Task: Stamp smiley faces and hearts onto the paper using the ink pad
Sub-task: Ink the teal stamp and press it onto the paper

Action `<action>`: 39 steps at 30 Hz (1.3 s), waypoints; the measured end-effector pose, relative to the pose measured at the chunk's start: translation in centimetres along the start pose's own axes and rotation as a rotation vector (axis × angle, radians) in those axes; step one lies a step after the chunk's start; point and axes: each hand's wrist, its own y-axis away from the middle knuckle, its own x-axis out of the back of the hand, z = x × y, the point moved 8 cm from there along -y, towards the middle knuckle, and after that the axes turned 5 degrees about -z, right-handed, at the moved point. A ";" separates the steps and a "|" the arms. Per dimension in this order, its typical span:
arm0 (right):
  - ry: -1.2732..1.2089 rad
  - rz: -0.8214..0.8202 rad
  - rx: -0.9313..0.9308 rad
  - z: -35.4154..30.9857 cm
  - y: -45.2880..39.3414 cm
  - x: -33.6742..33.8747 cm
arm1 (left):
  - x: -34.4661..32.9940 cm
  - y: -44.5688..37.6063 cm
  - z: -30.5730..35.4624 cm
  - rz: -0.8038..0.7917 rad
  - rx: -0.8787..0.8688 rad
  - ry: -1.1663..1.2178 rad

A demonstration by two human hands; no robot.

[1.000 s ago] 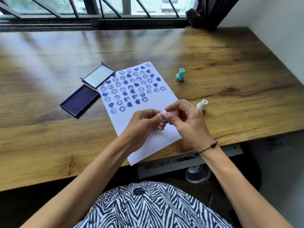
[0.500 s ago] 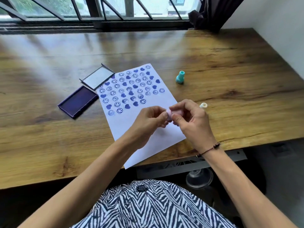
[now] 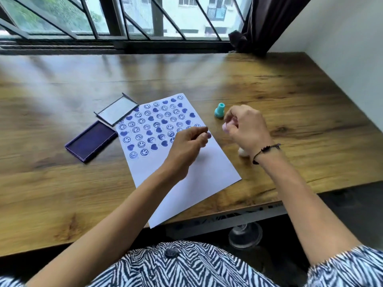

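White paper lies on the wooden table, its upper half covered with blue smiley and heart prints. My right hand hovers just right of the paper, pinching a small pink stamp. My left hand is over the paper's middle, with fingertips pinched on a small purple piece. The open ink pad sits left of the paper, its lid behind it. A teal stamp stands beyond my right hand. A white stamp is mostly hidden under my right wrist.
The table's near edge runs just under the paper's overhanging lower corner. A white wall borders the table on the right, and a barred window with a dark curtain lies behind it.
My hands, joined on the pink stamp near the paper's lower part, have separated. The right hand carried the stamp up and right toward the teal stamp. The left hand shifted slightly up.
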 end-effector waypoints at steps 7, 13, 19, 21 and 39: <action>0.465 -0.311 -0.089 2.3 -1.9 -3.0 | 0.5 -0.5 -0.2 -0.027 0.008 0.022; 0.401 -0.170 -0.103 0.9 -6.1 -1.3 | 1.9 -0.9 0.2 -0.003 -0.002 0.038; 0.407 -0.219 -0.043 -0.9 -8.0 -4.1 | 4.0 -0.6 0.7 0.031 -0.026 0.060; 0.132 -0.163 -0.008 -2.1 -7.3 -4.0 | 5.3 -0.4 0.8 0.076 -0.037 0.078; -0.556 -0.358 0.365 -19.8 -0.1 -10.7 | 19.3 9.8 -0.9 0.497 -0.118 0.291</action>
